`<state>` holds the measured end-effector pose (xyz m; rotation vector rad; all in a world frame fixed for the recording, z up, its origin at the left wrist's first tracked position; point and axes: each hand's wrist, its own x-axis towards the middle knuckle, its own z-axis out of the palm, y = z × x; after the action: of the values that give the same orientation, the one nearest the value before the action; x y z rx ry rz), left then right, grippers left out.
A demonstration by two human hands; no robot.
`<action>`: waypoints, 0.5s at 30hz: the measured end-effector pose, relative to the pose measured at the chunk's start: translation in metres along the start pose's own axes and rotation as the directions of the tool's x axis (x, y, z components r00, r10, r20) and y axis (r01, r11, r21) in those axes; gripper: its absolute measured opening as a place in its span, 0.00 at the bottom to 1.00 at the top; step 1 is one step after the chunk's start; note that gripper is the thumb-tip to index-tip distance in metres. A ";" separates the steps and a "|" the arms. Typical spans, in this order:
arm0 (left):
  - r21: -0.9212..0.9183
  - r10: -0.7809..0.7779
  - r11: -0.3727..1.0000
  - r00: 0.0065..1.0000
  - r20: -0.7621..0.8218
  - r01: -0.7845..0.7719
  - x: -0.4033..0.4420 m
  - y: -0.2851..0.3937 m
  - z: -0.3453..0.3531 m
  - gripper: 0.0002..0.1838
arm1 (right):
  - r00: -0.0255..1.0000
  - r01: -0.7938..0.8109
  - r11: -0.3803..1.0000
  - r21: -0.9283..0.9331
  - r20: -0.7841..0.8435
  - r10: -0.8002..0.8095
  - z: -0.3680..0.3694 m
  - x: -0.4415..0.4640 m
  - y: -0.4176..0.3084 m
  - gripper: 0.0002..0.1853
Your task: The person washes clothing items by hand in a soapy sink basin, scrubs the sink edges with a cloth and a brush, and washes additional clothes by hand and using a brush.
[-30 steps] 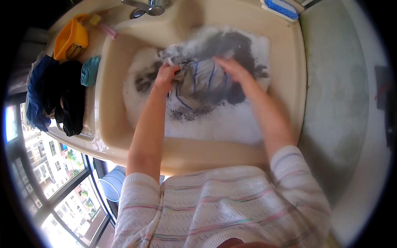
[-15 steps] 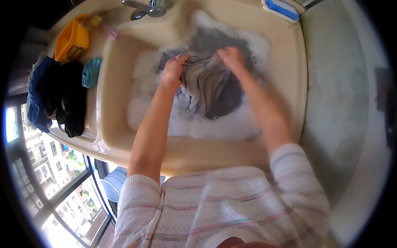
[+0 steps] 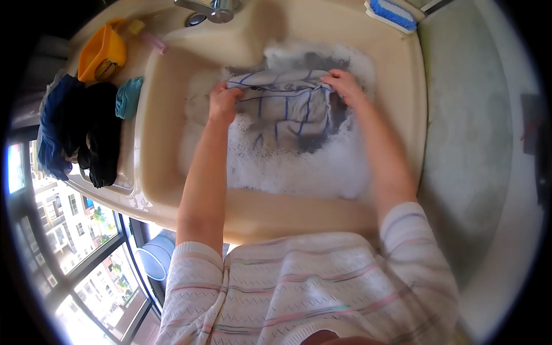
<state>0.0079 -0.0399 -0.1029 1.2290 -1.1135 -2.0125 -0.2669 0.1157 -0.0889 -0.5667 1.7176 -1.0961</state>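
A wet, light-coloured cloth with blue checked lines (image 3: 287, 106) is stretched between my two hands over a sink (image 3: 164, 115) of grey, sudsy water. My left hand (image 3: 224, 100) is closed on the cloth's upper left corner. At the upper right end, my right hand (image 3: 345, 87) pinches the edge. The cloth's top edge is folded over, and its lower part lies in the water and white foam (image 3: 299, 172). Foam hides some of its lower edge.
On the left ledge sit dark clothes (image 3: 100, 132), a teal cloth (image 3: 127, 98), a yellow container (image 3: 102, 54) and a pink-handled brush (image 3: 150, 40). A faucet (image 3: 218, 10) stands at the back. A blue-bristled brush (image 3: 392, 14) rests at the back right corner. Below left is a blue bucket (image 3: 155, 257).
My hands have moved apart, the left one leftward and the right one rightward. The bunched cloth is now spread wide, showing its blue checked lines.
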 end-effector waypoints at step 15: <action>0.504 0.124 0.853 0.991 0.055 -0.135 -0.037 0.000 0.068 0.16 | 0.900 0.221 0.739 -0.636 -0.160 -0.406 0.119 -0.006 -0.004 0.13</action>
<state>-0.0363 0.0138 -0.0694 1.3319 -1.7668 -1.6812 -0.1570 0.0701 -0.0955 -1.1923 2.3145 -0.8624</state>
